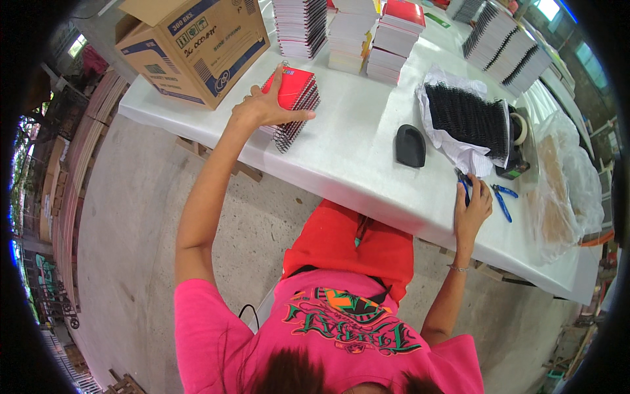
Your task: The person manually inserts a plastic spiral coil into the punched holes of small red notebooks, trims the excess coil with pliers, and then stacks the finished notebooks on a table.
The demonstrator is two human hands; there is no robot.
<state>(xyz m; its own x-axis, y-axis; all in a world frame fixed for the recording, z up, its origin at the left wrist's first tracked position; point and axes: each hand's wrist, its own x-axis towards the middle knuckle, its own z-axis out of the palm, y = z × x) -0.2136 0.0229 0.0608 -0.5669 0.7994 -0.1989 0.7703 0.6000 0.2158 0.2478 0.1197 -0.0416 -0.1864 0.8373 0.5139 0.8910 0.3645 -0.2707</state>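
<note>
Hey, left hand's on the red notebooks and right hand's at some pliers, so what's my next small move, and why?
Probably bring the blue-handled pliers toward the red notebooks: your right hand is already at the tool, and your left hand spans that spiral-bound stack.

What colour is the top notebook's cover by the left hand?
Red; the notebook cover shows best in the head view.

Red notebooks [296,88], left: partly hidden by the left hand [264,108]. Blue-handled tool [467,192], right: partly covered by the right hand [475,207]. Carton [197,56], far left: upper part cut off by the picture's edge. Tape roll [520,129], right: partly hidden behind black coils [462,115]. Plastic bag [584,190], right: contents indistinct.
</note>
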